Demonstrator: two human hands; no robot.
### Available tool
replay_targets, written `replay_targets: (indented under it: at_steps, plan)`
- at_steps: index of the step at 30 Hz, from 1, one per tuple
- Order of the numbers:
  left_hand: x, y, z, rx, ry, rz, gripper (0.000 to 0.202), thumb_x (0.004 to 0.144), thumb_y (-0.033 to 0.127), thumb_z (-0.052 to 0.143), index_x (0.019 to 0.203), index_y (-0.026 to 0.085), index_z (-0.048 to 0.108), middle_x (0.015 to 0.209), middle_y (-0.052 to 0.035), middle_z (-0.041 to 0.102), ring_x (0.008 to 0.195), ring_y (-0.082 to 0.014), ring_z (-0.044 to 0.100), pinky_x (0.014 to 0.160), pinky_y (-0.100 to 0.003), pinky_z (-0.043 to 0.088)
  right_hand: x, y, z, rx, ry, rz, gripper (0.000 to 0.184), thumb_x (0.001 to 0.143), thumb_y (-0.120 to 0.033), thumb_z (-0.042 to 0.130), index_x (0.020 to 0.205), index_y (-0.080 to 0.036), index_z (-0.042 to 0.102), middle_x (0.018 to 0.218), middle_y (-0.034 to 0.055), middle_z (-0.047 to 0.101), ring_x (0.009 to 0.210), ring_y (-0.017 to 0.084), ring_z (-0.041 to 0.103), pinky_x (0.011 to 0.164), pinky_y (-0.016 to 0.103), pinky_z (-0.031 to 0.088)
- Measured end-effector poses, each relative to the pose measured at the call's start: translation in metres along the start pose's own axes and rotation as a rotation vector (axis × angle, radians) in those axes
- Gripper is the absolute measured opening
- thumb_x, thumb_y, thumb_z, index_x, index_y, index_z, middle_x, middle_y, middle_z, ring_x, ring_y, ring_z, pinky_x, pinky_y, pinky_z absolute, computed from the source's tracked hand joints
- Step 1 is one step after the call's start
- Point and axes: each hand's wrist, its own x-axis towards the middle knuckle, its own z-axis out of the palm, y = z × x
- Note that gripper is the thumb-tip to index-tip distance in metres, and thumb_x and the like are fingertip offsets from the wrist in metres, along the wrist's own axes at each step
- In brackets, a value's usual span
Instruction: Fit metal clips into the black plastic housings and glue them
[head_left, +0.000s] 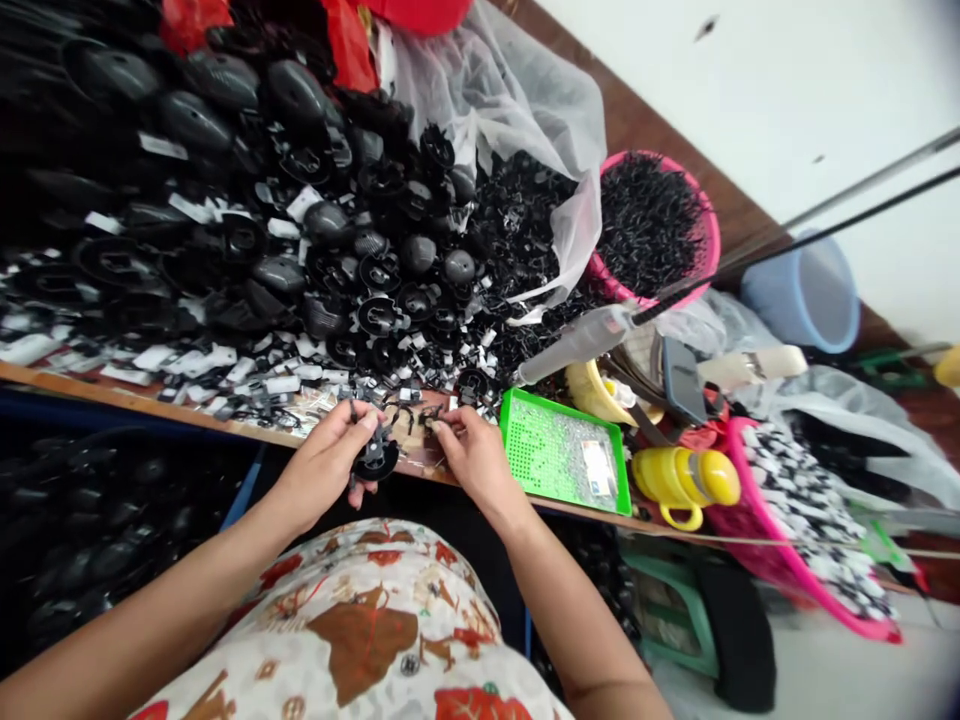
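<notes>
My left hand [330, 462] is closed round a round black plastic part [375, 458] at the front edge of the wooden bench [150, 402]. My right hand [474, 455] pinches a small black piece [433, 418] just to the right of that part, fingertips close to the left hand. A big heap of black round housings [285, 200] and small white and black bits covers the bench behind both hands.
A green tray [562, 452] lies right of my right hand, with a yellow mug [679, 480] beyond it. A pink basin of black parts [652, 225], a clear plastic bag [510, 100], a blue bucket [810, 295] and a pink basket [795, 540] stand farther right.
</notes>
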Motion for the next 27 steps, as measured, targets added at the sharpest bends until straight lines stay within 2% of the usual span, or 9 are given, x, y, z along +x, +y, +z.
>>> replay_targets:
  at_steps: [3, 5, 7, 9, 11, 13, 17, 22, 27]
  plan:
    - [0.0, 0.002, 0.001, -0.019, 0.019, 0.02, 0.041, 0.086, 0.059, 0.066, 0.1, 0.022, 0.054, 0.084, 0.0009, 0.068, 0.046, -0.0129, 0.061, 0.033, -0.023, 0.047, -0.009, -0.004, -0.013, -0.286, -0.022, -0.004, 0.029, 0.1, -0.041, 0.057, 0.097, -0.016, 0.071, 0.097, 0.0113, 0.073, 0.084, 0.023, 0.069, 0.078, 0.036, 0.053]
    - [-0.001, 0.003, 0.001, -0.03, 0.036, 0.018, 0.042, 0.085, 0.059, 0.068, 0.099, 0.021, 0.054, 0.081, 0.0012, 0.067, 0.048, -0.0139, 0.062, 0.034, -0.024, 0.05, -0.012, -0.007, -0.026, -0.36, -0.056, -0.05, 0.029, 0.101, -0.038, 0.055, 0.105, -0.015, 0.071, 0.106, 0.0136, 0.072, 0.092, 0.025, 0.07, 0.084, 0.037, 0.054]
    - [-0.001, 0.004, 0.002, -0.029, 0.041, 0.015, 0.043, 0.084, 0.059, 0.069, 0.099, 0.021, 0.055, 0.074, 0.0023, 0.065, 0.048, -0.0148, 0.062, 0.035, -0.025, 0.051, -0.013, -0.008, -0.035, -0.36, -0.106, -0.179, 0.025, 0.101, -0.03, 0.054, 0.116, -0.016, 0.069, 0.121, 0.0137, 0.069, 0.105, 0.023, 0.069, 0.092, 0.036, 0.054]
    - [-0.002, 0.003, 0.003, -0.028, 0.026, 0.01, 0.043, 0.085, 0.059, 0.069, 0.099, 0.021, 0.056, 0.068, 0.0028, 0.064, 0.048, -0.0154, 0.061, 0.035, -0.024, 0.05, -0.013, -0.009, -0.037, -0.381, -0.189, -0.314, 0.024, 0.099, -0.02, 0.053, 0.119, -0.018, 0.068, 0.132, 0.0126, 0.064, 0.115, 0.022, 0.066, 0.098, 0.035, 0.053]
    - [-0.002, 0.003, 0.005, -0.042, 0.006, -0.001, 0.042, 0.085, 0.058, 0.07, 0.099, 0.02, 0.058, 0.067, 0.002, 0.064, 0.049, -0.0156, 0.062, 0.036, -0.023, 0.05, -0.011, -0.009, -0.036, -0.433, -0.265, -0.343, 0.025, 0.098, -0.015, 0.052, 0.117, -0.018, 0.068, 0.131, 0.012, 0.065, 0.114, 0.022, 0.067, 0.097, 0.036, 0.053]
    - [-0.003, 0.002, 0.006, -0.076, -0.002, -0.024, 0.041, 0.086, 0.056, 0.07, 0.101, 0.019, 0.06, 0.069, 0.0005, 0.066, 0.051, -0.0159, 0.063, 0.037, -0.024, 0.052, -0.01, -0.009, -0.034, -0.467, -0.287, -0.279, 0.025, 0.098, -0.017, 0.053, 0.118, -0.017, 0.068, 0.125, 0.0122, 0.067, 0.109, 0.023, 0.068, 0.093, 0.037, 0.055]
    - [-0.004, 0.002, 0.002, -0.175, -0.028, -0.063, 0.037, 0.09, 0.049, 0.067, 0.109, 0.017, 0.064, 0.082, -0.0028, 0.068, 0.059, -0.0176, 0.068, 0.048, -0.03, 0.06, -0.012, -0.008, -0.033, -0.424, -0.251, -0.21, 0.029, 0.096, -0.029, 0.063, 0.123, -0.019, 0.066, 0.13, 0.0121, 0.064, 0.111, 0.024, 0.068, 0.094, 0.037, 0.056]
    - [-0.004, 0.002, -0.001, -0.263, -0.111, -0.06, 0.036, 0.083, 0.03, 0.07, 0.117, 0.017, 0.067, 0.105, -0.0066, 0.069, 0.076, -0.0207, 0.071, 0.062, -0.039, 0.067, -0.015, -0.004, -0.032, -0.408, -0.212, -0.202, 0.03, 0.096, -0.028, 0.063, 0.124, -0.02, 0.066, 0.128, 0.0118, 0.064, 0.111, 0.024, 0.068, 0.095, 0.038, 0.056]
    - [-0.006, 0.001, 0.0, -0.254, -0.109, -0.07, 0.037, 0.082, 0.027, 0.07, 0.118, 0.018, 0.069, 0.114, -0.0076, 0.068, 0.084, -0.0214, 0.07, 0.068, -0.039, 0.067, -0.014, 0.003, -0.027, -0.395, -0.19, -0.259, 0.031, 0.094, -0.027, 0.062, 0.124, -0.019, 0.064, 0.125, 0.0121, 0.065, 0.114, 0.026, 0.066, 0.096, 0.039, 0.055]
